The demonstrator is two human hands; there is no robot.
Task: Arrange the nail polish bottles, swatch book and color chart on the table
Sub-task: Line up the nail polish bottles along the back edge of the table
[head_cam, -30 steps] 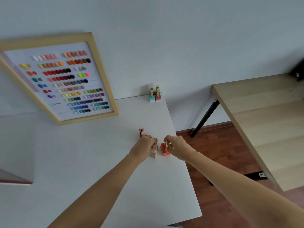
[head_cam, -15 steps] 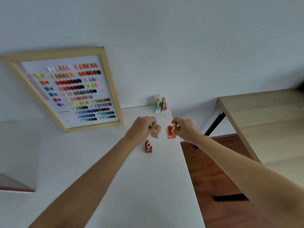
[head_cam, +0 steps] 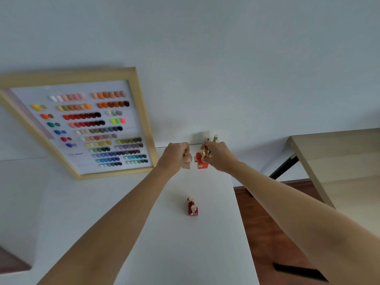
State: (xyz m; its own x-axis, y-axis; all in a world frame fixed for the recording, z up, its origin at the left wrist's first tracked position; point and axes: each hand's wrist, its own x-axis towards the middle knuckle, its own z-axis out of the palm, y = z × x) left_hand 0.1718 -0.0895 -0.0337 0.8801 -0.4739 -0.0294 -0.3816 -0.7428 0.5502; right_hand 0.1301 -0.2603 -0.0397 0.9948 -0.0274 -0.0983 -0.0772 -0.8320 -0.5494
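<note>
my right hand (head_cam: 216,156) covers the bodies of the two bottles at the wall (head_cam: 211,138); only their gold caps show. the color chart (head_cam: 82,124) runs off the left edge, its small print unreadable. my left hand (head_cam: 174,156) hides most of the beige bottle (head_cam: 187,164).

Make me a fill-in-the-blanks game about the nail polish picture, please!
1. The left hand holds a ____ coloured bottle.
2. The right hand holds bright ____ bottles.
3. The color chart has a ____ frame.
4. The dark red bottles stand on the ____ table.

Missing words: beige, red, wooden, white
</note>
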